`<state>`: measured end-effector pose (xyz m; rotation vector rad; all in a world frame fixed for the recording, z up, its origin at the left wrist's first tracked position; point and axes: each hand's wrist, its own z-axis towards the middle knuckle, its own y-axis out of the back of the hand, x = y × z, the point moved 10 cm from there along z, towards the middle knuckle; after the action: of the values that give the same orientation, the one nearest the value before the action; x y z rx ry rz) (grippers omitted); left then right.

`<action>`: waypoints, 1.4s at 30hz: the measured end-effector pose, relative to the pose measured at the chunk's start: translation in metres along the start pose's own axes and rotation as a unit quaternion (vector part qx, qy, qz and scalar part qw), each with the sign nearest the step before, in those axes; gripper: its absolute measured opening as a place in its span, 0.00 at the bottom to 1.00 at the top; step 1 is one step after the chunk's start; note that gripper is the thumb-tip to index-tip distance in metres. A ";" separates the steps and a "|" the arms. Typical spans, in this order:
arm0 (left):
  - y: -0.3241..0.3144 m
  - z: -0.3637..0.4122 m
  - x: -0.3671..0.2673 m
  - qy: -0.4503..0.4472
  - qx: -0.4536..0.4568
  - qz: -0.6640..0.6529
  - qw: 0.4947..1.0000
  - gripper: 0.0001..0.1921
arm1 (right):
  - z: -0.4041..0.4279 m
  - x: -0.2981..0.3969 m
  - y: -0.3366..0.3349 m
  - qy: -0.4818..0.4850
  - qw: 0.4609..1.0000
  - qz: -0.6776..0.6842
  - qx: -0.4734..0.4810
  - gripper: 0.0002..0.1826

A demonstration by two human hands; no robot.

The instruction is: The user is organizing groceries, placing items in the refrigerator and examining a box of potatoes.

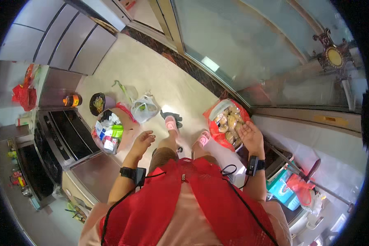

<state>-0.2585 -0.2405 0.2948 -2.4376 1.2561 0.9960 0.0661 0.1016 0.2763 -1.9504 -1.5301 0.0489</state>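
Observation:
My right hand [252, 137] is palm up with its fingers apart and nothing in it. It overlaps the edge of a white tub [217, 107] that holds brown, rounded items [230, 123], apparently in clear wrapping. A red plastic bag [216, 139] surrounds the tub; whether my fingers touch it, I cannot tell. Loosely bent and empty, my left hand [144, 144] hangs in the air near a bag of mixed packages [110, 135] on the left. Both wrists wear dark straps with small devices.
A white plastic bag [144, 109], a lined bin [97, 104] and a dark cloth [179, 118] lie on the floor ahead. A dark jar with an orange label [73, 100] stands beside the cabinets [80, 46]. At right are a glass door [233, 46] and a teal basket [281, 186].

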 end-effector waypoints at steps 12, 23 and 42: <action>-0.053 0.120 -0.050 -0.031 0.182 0.129 0.974 0.24 | -0.066 -0.021 0.089 0.126 0.980 0.090 -0.123 0.06; -0.080 0.211 -0.071 -0.051 0.223 0.189 0.955 0.22 | -0.050 -0.080 0.101 0.129 0.974 0.072 -0.169 0.08; -0.250 0.359 0.170 -0.043 0.306 0.292 0.905 0.20 | 0.219 -0.175 0.233 0.158 0.971 -0.108 -0.146 0.08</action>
<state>-0.1610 -0.0253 -0.1108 -1.5529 1.9589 0.6576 0.1205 0.0242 -0.0755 -1.8835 -1.5863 -0.5833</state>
